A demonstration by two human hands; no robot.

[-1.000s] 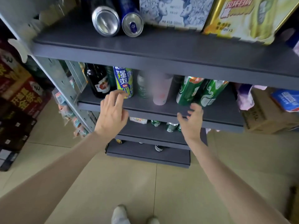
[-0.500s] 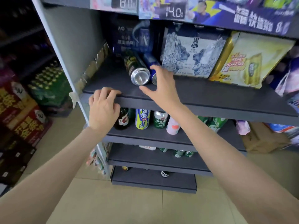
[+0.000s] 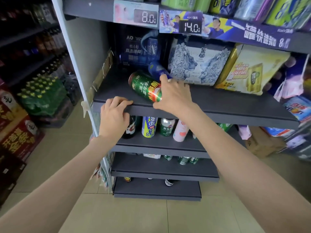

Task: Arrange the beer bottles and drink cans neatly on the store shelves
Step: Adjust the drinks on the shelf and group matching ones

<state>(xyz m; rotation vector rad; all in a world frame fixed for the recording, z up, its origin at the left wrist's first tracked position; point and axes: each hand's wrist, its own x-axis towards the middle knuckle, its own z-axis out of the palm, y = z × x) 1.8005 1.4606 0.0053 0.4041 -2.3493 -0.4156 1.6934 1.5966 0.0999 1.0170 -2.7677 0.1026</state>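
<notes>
A green and red can [image 3: 144, 87] lies on its side on the dark grey shelf [image 3: 218, 105], with a blue can [image 3: 157, 70] lying behind it. My right hand [image 3: 173, 95] wraps the near end of the green can. My left hand [image 3: 115, 115] rests on the shelf's front edge, fingers curled over the lip, holding nothing else. On the shelf below stand a dark bottle [image 3: 130, 127], a blue-yellow can [image 3: 149, 126], a green can [image 3: 166, 126] and a pink can [image 3: 180, 131].
Boxed packs fill the back of the shelf: a dark blue one [image 3: 134, 47], a white lion one [image 3: 198, 63] and a yellow one [image 3: 249, 71]. Lower shelves [image 3: 161, 172] hold more cans. Crates and green bottle packs [image 3: 42, 95] stand on the left.
The view rose from the lower shelf to this one. My right hand went from the lower shelf up to the lying cans and closed on the green one. My left hand moved up onto the shelf lip.
</notes>
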